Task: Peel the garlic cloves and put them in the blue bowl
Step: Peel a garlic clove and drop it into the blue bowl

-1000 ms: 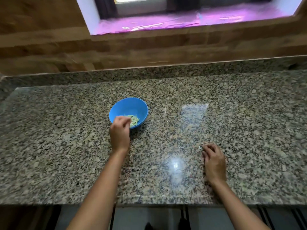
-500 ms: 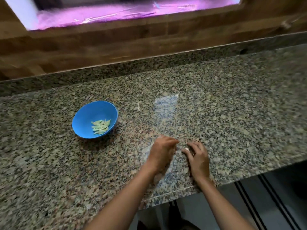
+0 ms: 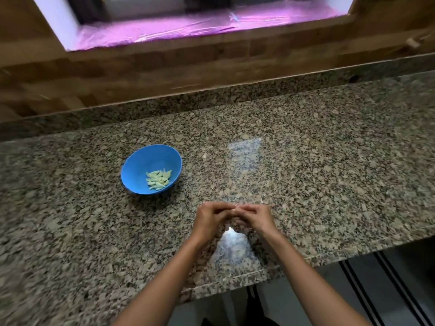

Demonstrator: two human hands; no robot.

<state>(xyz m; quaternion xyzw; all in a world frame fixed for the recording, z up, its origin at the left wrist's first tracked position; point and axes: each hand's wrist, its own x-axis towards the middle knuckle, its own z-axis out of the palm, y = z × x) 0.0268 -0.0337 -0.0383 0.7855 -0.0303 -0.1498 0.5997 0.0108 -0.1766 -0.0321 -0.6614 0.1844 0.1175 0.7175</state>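
Fingertips of left hand (image 3: 210, 220) and right hand (image 3: 257, 219) pinch one small garlic clove (image 3: 235, 209) over the counter (image 3: 306, 172), right of the blue bowl (image 3: 141, 161); I judge the slippery clove may pop out among the speckles.

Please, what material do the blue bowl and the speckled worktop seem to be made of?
The round blue bowl looks like plastic: even colour, thin rim, soft matte sheen. The speckled grey-brown worktop looks like polished granite: mottled grains and mirror-like reflections of light. Neither is certain from sight alone.
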